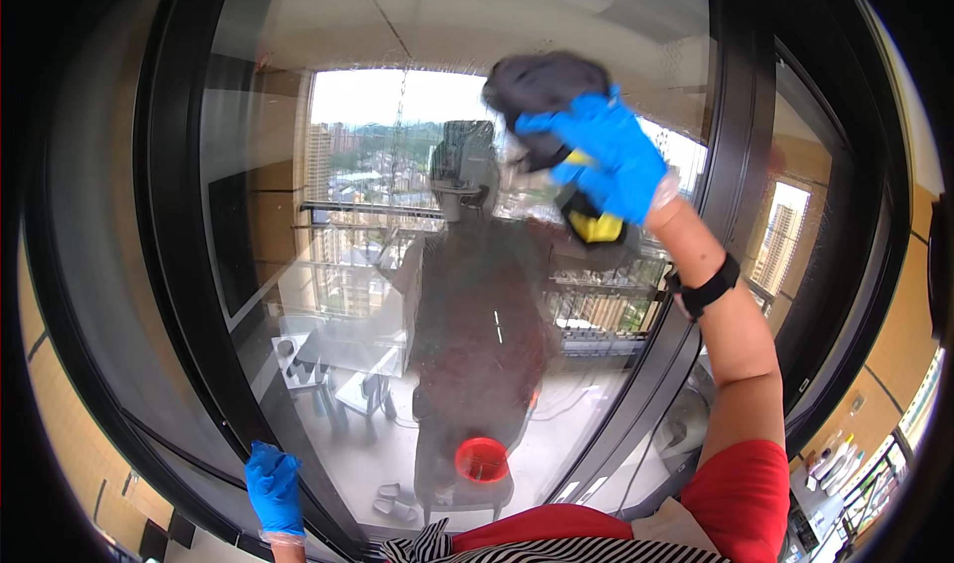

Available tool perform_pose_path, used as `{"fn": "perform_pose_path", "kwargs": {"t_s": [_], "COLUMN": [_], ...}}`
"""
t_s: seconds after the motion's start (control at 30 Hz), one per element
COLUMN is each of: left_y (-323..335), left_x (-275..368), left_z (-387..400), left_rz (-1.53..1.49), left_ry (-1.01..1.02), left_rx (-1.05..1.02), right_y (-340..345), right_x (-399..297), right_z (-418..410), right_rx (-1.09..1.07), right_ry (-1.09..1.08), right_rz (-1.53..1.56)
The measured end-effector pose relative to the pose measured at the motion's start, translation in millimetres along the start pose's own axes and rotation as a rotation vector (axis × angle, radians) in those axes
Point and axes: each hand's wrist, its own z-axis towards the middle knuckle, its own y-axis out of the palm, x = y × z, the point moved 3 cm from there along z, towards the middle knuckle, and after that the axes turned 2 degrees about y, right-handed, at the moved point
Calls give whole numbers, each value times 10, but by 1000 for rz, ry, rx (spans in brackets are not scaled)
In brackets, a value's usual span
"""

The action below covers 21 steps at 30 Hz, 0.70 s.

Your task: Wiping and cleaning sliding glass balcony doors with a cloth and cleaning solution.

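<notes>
My right hand [615, 157], in a blue glove and blurred, is raised at the upper right of a glass door pane [343, 414]. It grips a black and yellow tool [596, 224] with a dark cloth or pad [548, 82] at its upper end, which lies over the glass; whether it touches cannot be told. My left hand [274, 488], also in a blue glove, is low at the left by the black door frame [194, 250]. Its fingers look curled, and whether they hold anything does not show. Wet-looking streaks mark the upper glass.
A red bucket [482, 459] on a stool, a table with chairs [365, 395] and pale slippers [393, 502] show in or through the glass. A dark cable [647, 444] hangs below my right arm. Bottles [835, 462] stand on a counter at the lower right.
</notes>
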Motion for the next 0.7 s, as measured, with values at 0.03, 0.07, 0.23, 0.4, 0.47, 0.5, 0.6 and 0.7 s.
{"fn": "perform_pose_path", "kwargs": {"t_s": [0.03, 0.07, 0.23, 0.4, 0.47, 0.5, 0.6, 0.7], "left_y": [-78, -142, -245, 123, 264, 426, 560, 325], "left_x": [7, -14, 42, 250, 385, 513, 651, 401], "left_z": [9, 31, 132, 464, 400, 352, 279, 176], "left_rz": [-125, -248, -90, 14, 49, -157, -260, 141], "left_ry": [-59, -117, 21, 194, 234, 113, 12, 170], "left_rx": [23, 45, 72, -71, -66, -109, -213, -256], "right_y": [-223, -451, -781, 525, 1261, 1763, 1995, 1309], "right_x": [397, 838, 1027, -556, -1264, -1401, -1483, -831], "right_z": [-20, 13, 687, 742, 98, -316, -1071, -786], "right_rx": [361, 540, 820, 455, 148, 22, -406, -132], "right_ry": [-38, -46, 558, -201, -425, -546, -578, -357], "right_rz": [-233, -225, -178, -138, -23, 56, 223, 103]}}
